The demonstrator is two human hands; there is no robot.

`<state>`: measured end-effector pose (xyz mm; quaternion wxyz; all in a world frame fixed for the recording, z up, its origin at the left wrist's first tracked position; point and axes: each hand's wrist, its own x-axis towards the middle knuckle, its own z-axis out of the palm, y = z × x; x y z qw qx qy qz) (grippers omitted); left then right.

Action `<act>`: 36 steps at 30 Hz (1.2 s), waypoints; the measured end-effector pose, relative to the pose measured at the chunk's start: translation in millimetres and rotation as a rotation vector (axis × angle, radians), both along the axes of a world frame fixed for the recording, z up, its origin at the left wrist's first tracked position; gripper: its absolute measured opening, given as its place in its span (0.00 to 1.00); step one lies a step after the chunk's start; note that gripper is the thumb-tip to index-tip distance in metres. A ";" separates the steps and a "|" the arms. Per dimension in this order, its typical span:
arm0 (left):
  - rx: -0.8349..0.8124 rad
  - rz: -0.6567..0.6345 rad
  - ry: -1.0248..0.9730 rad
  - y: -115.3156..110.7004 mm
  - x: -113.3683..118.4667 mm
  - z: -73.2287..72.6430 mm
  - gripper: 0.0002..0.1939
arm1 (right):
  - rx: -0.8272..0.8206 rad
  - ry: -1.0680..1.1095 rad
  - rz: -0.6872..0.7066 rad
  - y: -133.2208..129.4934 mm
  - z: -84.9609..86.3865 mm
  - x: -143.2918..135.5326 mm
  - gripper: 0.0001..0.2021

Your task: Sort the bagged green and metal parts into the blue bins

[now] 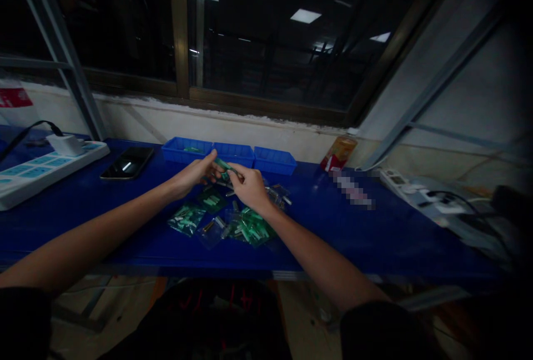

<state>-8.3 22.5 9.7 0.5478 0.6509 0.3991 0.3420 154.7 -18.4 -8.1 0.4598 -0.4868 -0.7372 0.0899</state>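
Note:
A small green bag (224, 165) is between my two hands, above the blue table (328, 227). My right hand (250, 187) pinches its right end between thumb and fingers. My left hand (200, 174) is at the bag's left end, thumb up, its fingers partly bent; whether they grip the bag is too dim to tell. Beneath and in front of my hands lie a green bag of pale pieces (186, 218), a dark green bag (211, 200), a clear bag with metal parts (212, 231) and a heap of green pieces (253, 227).
Blue trays (275, 160) line the wall behind my hands. A phone (127, 162) and a white power strip (54, 168) lie at the left. On the right are an orange-red packet (338, 153) and another power strip (437, 202) with cables.

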 end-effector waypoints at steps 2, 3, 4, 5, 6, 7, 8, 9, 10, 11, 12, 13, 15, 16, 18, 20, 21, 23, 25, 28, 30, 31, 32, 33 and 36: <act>-0.102 -0.023 -0.047 1.4 -2.6 3.3 0.29 | 0.004 -0.014 -0.002 0.1 0.0 -0.2 0.16; -0.146 -0.044 -0.076 2.3 -3.9 4.5 0.28 | 0.003 -0.011 -0.004 0.4 0.2 0.0 0.16; -0.187 -0.069 -0.110 3.1 -5.0 5.3 0.26 | 0.004 -0.005 -0.009 0.6 0.6 0.4 0.16; -0.226 -0.095 -0.150 3.6 -5.8 5.8 0.25 | 0.006 0.000 -0.015 0.6 1.3 0.9 0.17; -0.263 -0.119 -0.190 4.0 -6.2 5.9 0.25 | 0.007 0.000 -0.019 0.5 2.1 1.6 0.17; -0.294 -0.133 -0.225 4.1 -6.2 5.7 0.26 | 0.008 -0.006 -0.020 0.2 3.1 2.3 0.17; -0.314 -0.130 -0.250 4.0 -5.7 5.2 0.26 | 0.005 -0.017 -0.017 -0.4 4.1 3.0 0.18; -0.317 -0.116 -0.259 3.8 -4.9 4.4 0.25 | 0.000 -0.031 -0.012 -1.0 5.1 3.5 0.19; -0.297 -0.088 -0.252 3.7 -4.0 3.5 0.23 | -0.010 -0.047 -0.002 -1.7 6.0 3.8 0.20; -0.252 -0.052 -0.232 3.7 -3.2 2.6 0.20 | -0.025 -0.062 0.014 -2.4 6.7 3.7 0.21; -0.178 -0.017 -0.201 3.9 -2.8 1.9 0.17 | -0.043 -0.070 0.035 -3.0 7.3 3.3 0.22; -0.074 0.018 -0.162 4.2 -3.0 1.7 0.14 | -0.067 -0.069 0.059 -3.5 7.7 2.5 0.22; 0.227 0.099 -0.048 4.6 -5.3 2.7 0.12 | -0.130 -0.017 0.101 -3.6 8.0 0.2 0.20; 0.409 0.142 0.025 4.5 -7.0 3.7 0.12 | -0.170 0.042 0.119 -3.3 8.1 -1.0 0.17; 0.751 0.180 0.171 3.2 -10.2 5.5 0.11 | -0.261 0.204 0.149 -1.6 7.9 -2.8 0.12; 0.992 0.126 0.269 0.6 -11.1 4.7 0.10 | -0.355 0.379 0.171 1.5 7.2 -2.8 0.16; 1.070 0.077 0.300 -0.7 -10.4 3.2 0.11 | -0.391 0.454 0.170 3.6 6.4 -2.1 0.18; 1.172 -0.020 0.362 -2.8 -7.6 -1.0 0.13 | -0.405 0.547 0.137 8.4 3.9 0.4 0.18; 1.211 -0.096 0.438 -3.6 -4.8 -3.9 0.15 | -0.334 0.545 0.078 13.2 0.4 3.5 0.16; 1.113 -0.141 0.487 -2.5 -4.3 -1.0 0.16 | -0.173 0.389 0.008 16.1 -4.2 6.4 0.13; 0.910 -0.119 0.469 -0.8 -6.2 4.1 0.18 | -0.097 0.250 -0.008 13.6 -5.1 6.0 0.13; 0.769 -0.103 0.451 0.1 -7.5 6.6 0.21 | -0.066 0.182 -0.008 11.3 -4.9 5.0 0.13; 0.616 -0.088 0.432 1.1 -8.7 8.5 0.25 | -0.034 0.121 -0.003 8.6 -4.4 3.6 0.13; 0.465 -0.077 0.413 2.3 -9.7 9.7 0.29 | -0.005 0.068 0.008 5.8 -3.7 2.0 0.13; 0.139 -0.077 0.339 5.9 -11.0 8.7 0.35 | 0.051 -0.049 0.060 -0.3 -2.1 -2.4 0.13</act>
